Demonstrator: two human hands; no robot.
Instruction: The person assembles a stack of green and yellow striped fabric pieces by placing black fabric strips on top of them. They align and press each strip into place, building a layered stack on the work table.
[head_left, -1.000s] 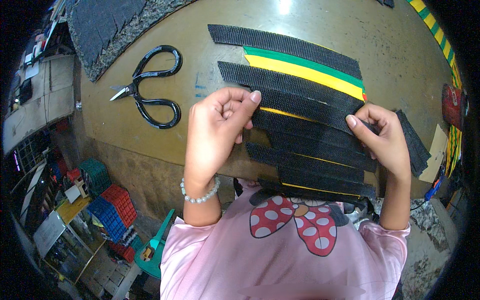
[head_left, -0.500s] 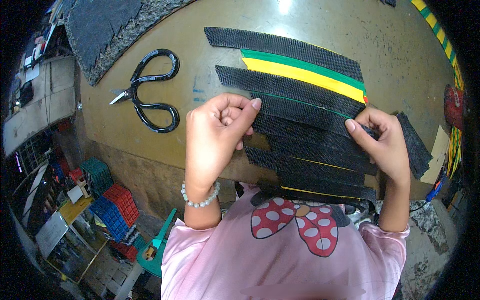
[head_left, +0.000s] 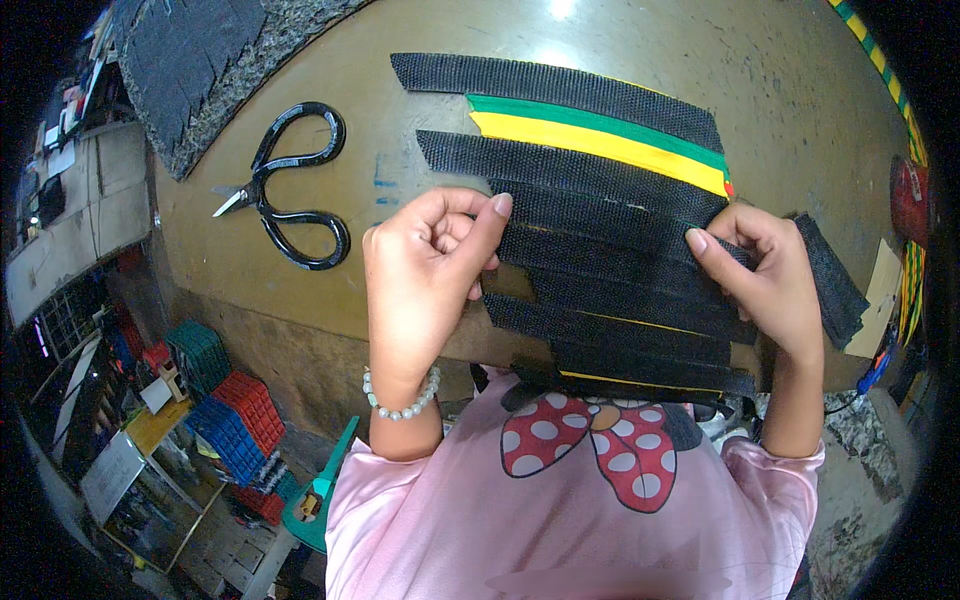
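Several black woven webbing strips lie in slightly overlapping rows on the table. My left hand (head_left: 440, 240) pinches the left end of one black webbing strip (head_left: 610, 222) between thumb and fingers. At the same strip's right end, my right hand (head_left: 755, 262) is closed on it, thumb on top. Just above it is another black strip (head_left: 560, 165), then a green and yellow ribbon (head_left: 600, 143), then the farthest black strip (head_left: 560, 88). Lower rows (head_left: 630, 345) reach to the table's near edge, with thin yellow lines showing between them.
Black-handled scissors (head_left: 300, 185) lie open on the table (head_left: 390, 290) at left. A dark fabric piece (head_left: 190, 70) rests at the far left. Beside my right hand are loose black strips (head_left: 832, 285) and a tan card (head_left: 877, 300). Stacked coloured crates (head_left: 235, 425) stand below at left.
The held strip has shifted slightly upward against the strip above, covering most of the thin green line between them. Both hands keep their grip. The whole view has shifted slightly.
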